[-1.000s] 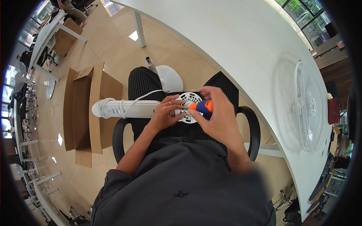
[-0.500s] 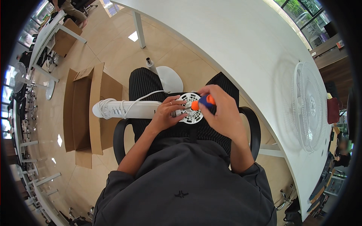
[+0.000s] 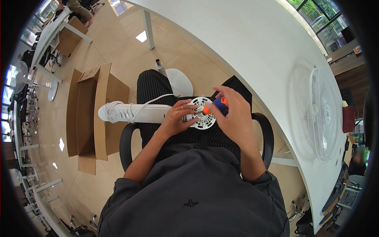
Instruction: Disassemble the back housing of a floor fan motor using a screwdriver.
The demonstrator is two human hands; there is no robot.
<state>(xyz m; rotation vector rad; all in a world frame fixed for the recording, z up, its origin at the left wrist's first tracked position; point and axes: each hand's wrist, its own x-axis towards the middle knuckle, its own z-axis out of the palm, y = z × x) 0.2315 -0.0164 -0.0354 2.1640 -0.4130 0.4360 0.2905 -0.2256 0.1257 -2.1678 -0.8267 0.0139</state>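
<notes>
Across my lap lies the white stand-fan body point(image 3: 152, 113), its power cord point(image 3: 114, 111) wound round the left end. At its right end is a round, slotted motor housing point(image 3: 204, 123). My left hand point(image 3: 176, 119) grips the neck beside the housing, thumb and fingers on either side. In my right hand point(image 3: 238, 122) is a screwdriver point(image 3: 219, 104) with a blue and orange handle. Its shaft points left toward the neck, between my left fingertips; the tip's exact contact is hidden. The right fingers curve loosely round the handle.
An open cardboard box point(image 3: 100, 114) stands on the floor at left. Beyond my knees is a white round fan base point(image 3: 181, 83) with a short pole. A white table point(image 3: 276, 71) curves along the right, bearing a fan grille point(image 3: 325, 114). Black chair armrests point(image 3: 265, 136) flank me.
The right hand has shifted slightly and its fingers have loosened and spread round the screwdriver handle. My left hand keeps its hold on the fan neck. The whole view has moved a little.
</notes>
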